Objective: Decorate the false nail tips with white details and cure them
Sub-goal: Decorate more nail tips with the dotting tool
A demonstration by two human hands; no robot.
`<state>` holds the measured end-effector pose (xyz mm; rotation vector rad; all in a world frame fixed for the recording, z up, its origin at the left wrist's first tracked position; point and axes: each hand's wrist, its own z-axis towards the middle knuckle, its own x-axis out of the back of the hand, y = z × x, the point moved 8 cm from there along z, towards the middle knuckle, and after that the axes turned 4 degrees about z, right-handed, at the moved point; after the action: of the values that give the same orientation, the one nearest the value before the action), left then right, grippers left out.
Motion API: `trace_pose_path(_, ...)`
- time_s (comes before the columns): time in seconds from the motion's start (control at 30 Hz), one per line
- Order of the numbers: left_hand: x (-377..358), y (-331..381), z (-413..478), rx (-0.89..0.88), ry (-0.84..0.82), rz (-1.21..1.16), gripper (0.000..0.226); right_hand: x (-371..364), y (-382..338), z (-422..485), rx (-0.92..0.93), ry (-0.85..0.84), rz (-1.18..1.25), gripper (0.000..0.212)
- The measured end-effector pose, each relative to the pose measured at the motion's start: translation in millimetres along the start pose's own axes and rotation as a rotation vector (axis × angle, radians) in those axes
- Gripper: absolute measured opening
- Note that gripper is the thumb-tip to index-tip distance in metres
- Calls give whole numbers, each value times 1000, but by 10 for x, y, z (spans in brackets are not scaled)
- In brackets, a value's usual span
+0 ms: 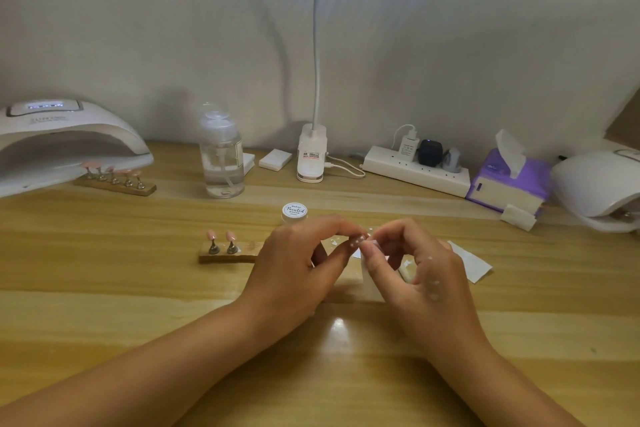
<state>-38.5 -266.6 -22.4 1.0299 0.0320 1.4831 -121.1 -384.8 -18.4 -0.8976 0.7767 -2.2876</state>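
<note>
Head view: nail tip (358,242) between left-hand fingers (334,225)

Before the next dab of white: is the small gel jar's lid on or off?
On. The gel jar stands upright with its white printed lid seated on top; no gel shows.

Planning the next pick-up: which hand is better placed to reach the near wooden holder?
Probably the left hand: the near wooden holder with two pink tips lies just beside it, while the right hand sits farther off.
</note>
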Motion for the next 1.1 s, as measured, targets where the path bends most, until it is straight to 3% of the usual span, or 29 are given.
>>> trace_pose_path(0.93,1,-9,-6,7,5,-4,17,82,22,3,-21,79,12,14)
trace_pose_path(1.1,6,-44,-1,41,10,-27,19,-2,-33,-20,4,-9,-4,15)
